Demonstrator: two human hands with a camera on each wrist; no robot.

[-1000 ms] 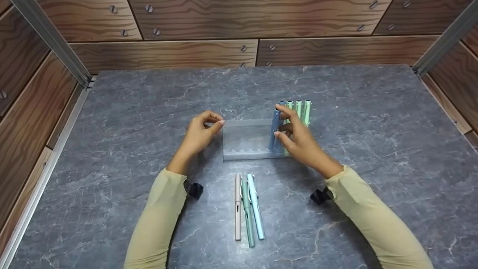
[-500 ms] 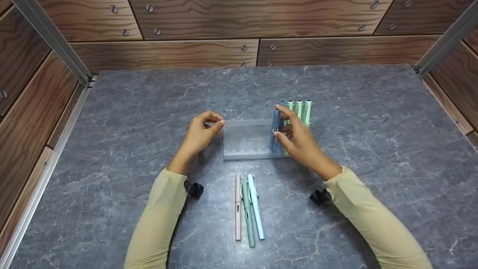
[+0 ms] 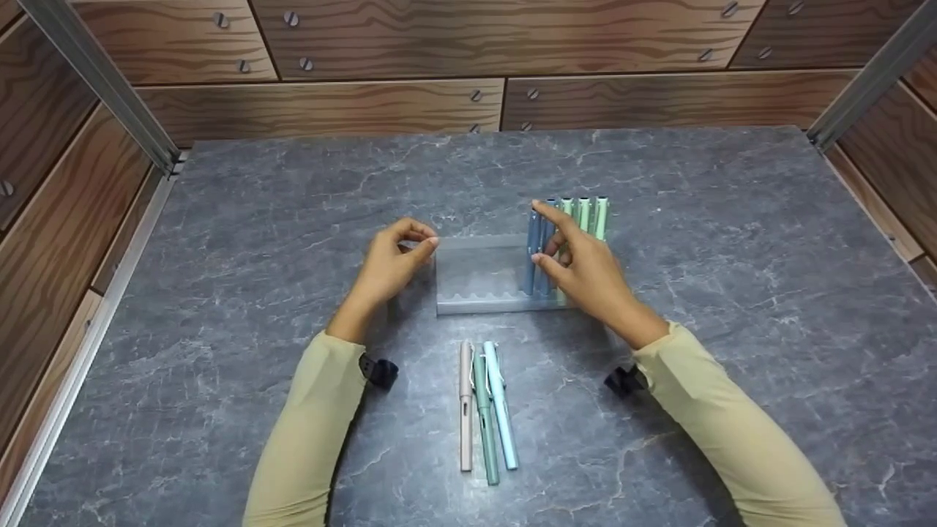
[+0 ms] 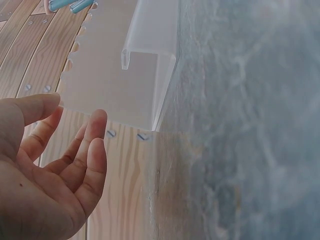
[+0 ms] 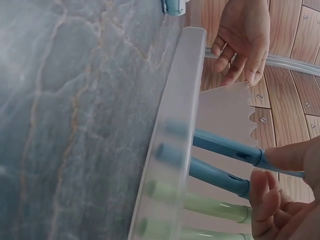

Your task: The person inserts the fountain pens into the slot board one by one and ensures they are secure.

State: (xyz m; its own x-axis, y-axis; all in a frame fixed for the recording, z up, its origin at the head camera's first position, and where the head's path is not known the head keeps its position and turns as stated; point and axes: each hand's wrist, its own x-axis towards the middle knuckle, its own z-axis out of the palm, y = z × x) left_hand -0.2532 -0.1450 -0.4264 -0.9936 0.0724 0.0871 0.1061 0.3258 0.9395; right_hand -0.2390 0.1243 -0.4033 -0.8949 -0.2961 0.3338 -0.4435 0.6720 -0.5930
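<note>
Left hand (image 3: 392, 265): pinching the clear rack (image 3: 479, 269) at a corner.
Right hand (image 3: 591, 277): you grip the blue pen (image 3: 531, 277) leftmost in it.
Green pens (image 5: 215, 206): lower ends show from right wrist (you mostly block the head view).

Near the middle of the surface (image 3: 695, 256), with walls (image 3: 381, 36) behind and at either side, a pen stand (image 3: 483, 267) holds five pens (image 3: 567, 211) upright, side by side in its right portion, lower ends in the trough (image 3: 479, 306) along its front. The person's left grip (image 3: 393, 260) is at the stand's upper left corner; the right grip (image 3: 582, 274) is at the leftmost standing pen (image 3: 532, 249), in front of the others. Three loose pens (image 3: 487, 421) lie before the stand, between the forearms (image 3: 304, 432).
</note>
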